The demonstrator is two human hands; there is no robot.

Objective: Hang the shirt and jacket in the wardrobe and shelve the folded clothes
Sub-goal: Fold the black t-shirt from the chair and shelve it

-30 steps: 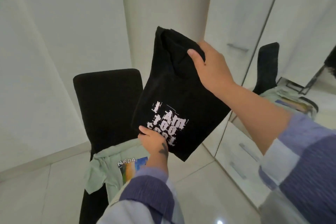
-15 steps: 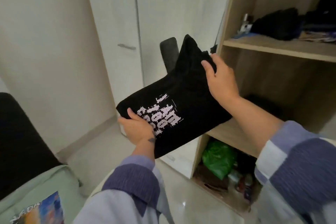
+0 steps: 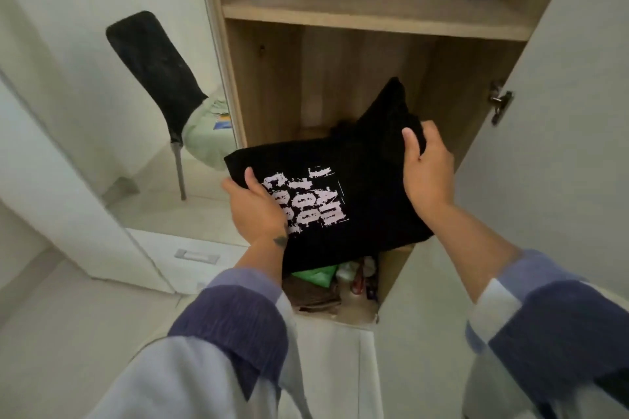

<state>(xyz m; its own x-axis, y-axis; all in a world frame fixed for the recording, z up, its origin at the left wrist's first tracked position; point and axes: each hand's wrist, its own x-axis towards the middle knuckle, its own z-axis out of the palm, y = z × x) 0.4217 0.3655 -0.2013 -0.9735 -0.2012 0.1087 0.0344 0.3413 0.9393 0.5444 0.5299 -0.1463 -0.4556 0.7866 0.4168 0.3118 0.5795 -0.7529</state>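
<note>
mirror on the left: the mirrored wardrobe door (image 3: 112, 133) reflects a black high-backed chair (image 3: 153, 75) with a pale green folded garment (image 3: 204, 143) on its seat, so from where I'm sitting there's probably more to shelve.

left hand: my left hand (image 3: 253, 207) grips the near left edge of the folded black t-shirt with pale block lettering (image 3: 340, 194), thumb curled on top, fingers tucked under where I can't see them.

the shirt itself: it's held in the air at the mouth of the open wooden wardrobe compartment (image 3: 272, 85), tilted, far corner poking up, near edge hanging out over the cluttered lower compartment (image 3: 326, 286). I can't tell if any of it touches the shelf board yet.

right hand: my right hand (image 3: 425, 173) pinches the far right part of the bundle, thumb on top, fingers wrapped round the bunched fabric.

upper shelf: the light wood shelf above (image 3: 367, 10) holds dark clothes, a patterned blue item and a small bottle.

right side: open white wardrobe door (image 3: 558, 146) with a metal hinge (image 3: 500, 102).

what could go wrong: if I let go early, the overhanging near half likely slides off and drops into the junk below. That raised corner looks loose, so pushing it in hard could bunch it or undo the fold.
</note>
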